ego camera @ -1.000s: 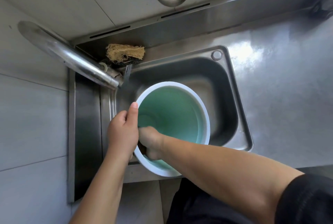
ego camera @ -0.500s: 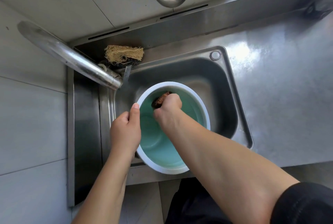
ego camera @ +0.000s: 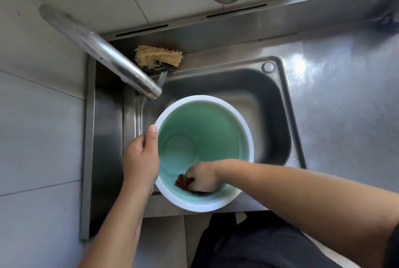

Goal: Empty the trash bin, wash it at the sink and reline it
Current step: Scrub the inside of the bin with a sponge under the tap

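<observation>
- The trash bin stands tilted in the steel sink, its white rim leaning toward the person.
- The left hand grips the rim, thumb lying along its edge.
- The right hand is curled round a brown scrubbing pad pressed to the near inner wall.
- To scrub well, I'd brace the rim firmly and work round the ribbed wall to the base (ribs likely trap grime).
- The bin holds only hand and pad; whether water lies inside, I cannot tell.
- The faucet runs no visible water.
</observation>
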`<state>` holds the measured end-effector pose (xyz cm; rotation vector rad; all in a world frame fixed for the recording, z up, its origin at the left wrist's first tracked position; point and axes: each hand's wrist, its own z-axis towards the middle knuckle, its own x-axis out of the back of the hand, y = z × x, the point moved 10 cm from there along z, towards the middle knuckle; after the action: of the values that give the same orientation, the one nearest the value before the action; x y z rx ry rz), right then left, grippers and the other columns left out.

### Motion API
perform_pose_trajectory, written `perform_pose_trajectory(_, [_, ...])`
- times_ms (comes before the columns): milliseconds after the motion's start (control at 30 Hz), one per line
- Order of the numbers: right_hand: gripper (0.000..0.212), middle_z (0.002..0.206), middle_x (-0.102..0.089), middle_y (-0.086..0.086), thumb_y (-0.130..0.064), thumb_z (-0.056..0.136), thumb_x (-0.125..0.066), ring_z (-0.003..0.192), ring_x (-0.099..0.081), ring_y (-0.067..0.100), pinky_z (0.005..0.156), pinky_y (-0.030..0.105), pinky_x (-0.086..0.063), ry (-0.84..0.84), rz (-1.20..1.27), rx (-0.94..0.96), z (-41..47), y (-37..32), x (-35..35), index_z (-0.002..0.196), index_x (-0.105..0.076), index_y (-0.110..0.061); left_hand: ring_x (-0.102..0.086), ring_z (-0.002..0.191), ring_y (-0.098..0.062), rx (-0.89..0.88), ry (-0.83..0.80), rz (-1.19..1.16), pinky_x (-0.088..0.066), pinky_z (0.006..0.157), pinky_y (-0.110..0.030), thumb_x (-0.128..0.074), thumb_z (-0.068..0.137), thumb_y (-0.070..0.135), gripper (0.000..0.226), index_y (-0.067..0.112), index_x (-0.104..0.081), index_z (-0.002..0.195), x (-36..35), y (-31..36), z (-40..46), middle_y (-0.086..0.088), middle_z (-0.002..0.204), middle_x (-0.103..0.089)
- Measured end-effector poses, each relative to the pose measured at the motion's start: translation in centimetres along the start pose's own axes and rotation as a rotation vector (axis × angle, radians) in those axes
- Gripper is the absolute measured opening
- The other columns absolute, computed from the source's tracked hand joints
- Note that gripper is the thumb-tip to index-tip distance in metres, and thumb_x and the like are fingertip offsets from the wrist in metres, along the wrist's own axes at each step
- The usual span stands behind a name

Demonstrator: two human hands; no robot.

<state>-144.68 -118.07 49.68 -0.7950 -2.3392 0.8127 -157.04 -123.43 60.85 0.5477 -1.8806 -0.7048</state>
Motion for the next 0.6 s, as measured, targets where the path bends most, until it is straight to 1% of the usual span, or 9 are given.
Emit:
perform_pose_trajectory(100, [0.023,0.084,-0.061,0.009,-0.022,0.096,-0.048,0.077,-0.053,0.030,0.069,0.032,-0.039,-0.129,-0.452,-0.075,0.2,3.2,0.7,0.089,-0.063,-0.005,-0.066,0.079,-0.043,0.029,-0.029,-0.007,-0.056,0.071,-0.058,-0.036,0.079,0.081,0.085,0.001,-0.063,0.081,-0.6,0.0,0.3,-0.025,0.081,-0.067])
perform_pose_trajectory(167, [0.031,0.074,-0.055,0.002,-0.033,0.098,-0.051,0.071,-0.050,0.027,0.068,0.031,-0.039,-0.159,-0.632,-0.100,1.0,4.4,1.4,0.079,-0.060,-0.010,-0.065,0.078,-0.041,0.025,-0.041,-0.002,-0.056,0.071,-0.055,-0.035,0.079,0.079,0.084,0.000,-0.063,0.080,-1.2,0.1,0.6,-0.023,0.080,-0.067])
perform_pose_trajectory(233, [0.031,0.095,-0.066,0.005,-0.036,0.097,-0.054,0.084,-0.057,0.029,0.075,0.033,-0.046,-0.158,-0.701,-0.127,2.3,4.9,1.5,0.094,-0.068,-0.009,-0.064,0.074,-0.039,0.010,-0.046,0.001,-0.053,0.062,-0.047,-0.035,0.082,0.077,0.082,0.000,-0.062,0.078,-1.8,0.0,0.9,-0.022,0.077,-0.066])
perform_pose_trajectory(267, [0.030,0.111,-0.066,0.006,-0.033,0.096,-0.055,0.097,-0.060,0.030,0.081,0.036,-0.050,-0.122,-0.696,-0.156,3.1,5.0,1.7,0.108,-0.068,-0.009,-0.063,0.073,-0.038,0.004,-0.046,0.007,-0.050,0.058,-0.042,-0.035,0.084,0.075,0.080,0.000,-0.061,0.077,-1.9,-0.2,1.1,-0.021,0.075,-0.065])
perform_pose_trajectory(333, [0.034,0.130,-0.056,0.009,-0.023,0.095,-0.052,0.116,-0.054,0.034,0.092,0.043,-0.050,0.012,-0.689,-0.189,4.6,4.8,2.3,0.127,-0.060,-0.011,-0.063,0.072,-0.036,0.002,-0.035,0.008,-0.045,0.057,-0.035,-0.036,0.086,0.073,0.077,0.001,-0.061,0.077,-1.9,-1.0,1.7,-0.019,0.073,-0.065])
perform_pose_trajectory(400, [0.042,0.141,-0.043,0.012,-0.017,0.095,-0.046,0.128,-0.040,0.039,0.102,0.047,-0.044,0.233,-0.723,-0.084,5.8,2.9,3.7,0.137,-0.050,-0.012,-0.060,0.065,-0.032,0.015,-0.040,-0.035,-0.043,0.056,-0.035,-0.039,0.086,0.073,0.071,0.006,-0.059,0.071,-2.0,-1.9,2.3,-0.015,0.067,-0.062])
perform_pose_trajectory(467, [0.045,0.146,-0.038,0.013,-0.018,0.098,-0.037,0.137,-0.030,0.039,0.110,0.049,-0.036,0.391,-0.783,0.149,6.7,-0.3,4.3,0.141,-0.045,-0.010,-0.049,0.049,-0.014,0.009,-0.041,-0.075,-0.038,0.052,-0.031,-0.042,0.090,0.068,0.059,0.017,-0.053,0.061,-1.9,-2.4,2.7,0.001,0.052,-0.053])
perform_pose_trajectory(533, [0.046,0.145,-0.040,0.013,-0.019,0.096,-0.030,0.139,-0.029,0.039,0.109,0.046,-0.037,0.416,-0.860,0.324,8.0,-2.2,3.8,0.139,-0.045,-0.011,-0.047,0.045,-0.003,0.005,-0.049,-0.094,-0.036,0.050,-0.029,-0.043,0.091,0.066,0.053,0.025,-0.053,0.058,-1.9,-2.8,3.1,0.010,0.048,-0.052])
perform_pose_trajectory(600, [0.040,0.143,-0.040,0.012,-0.019,0.097,-0.034,0.138,-0.031,0.039,0.103,0.043,-0.042,0.395,-0.964,0.365,9.5,-2.3,3.4,0.136,-0.045,-0.013,-0.052,0.048,-0.001,0.025,-0.070,-0.114,-0.040,0.053,-0.029,-0.041,0.085,0.072,0.054,0.025,-0.059,0.065,-1.8,-3.6,3.3,0.011,0.054,-0.059])
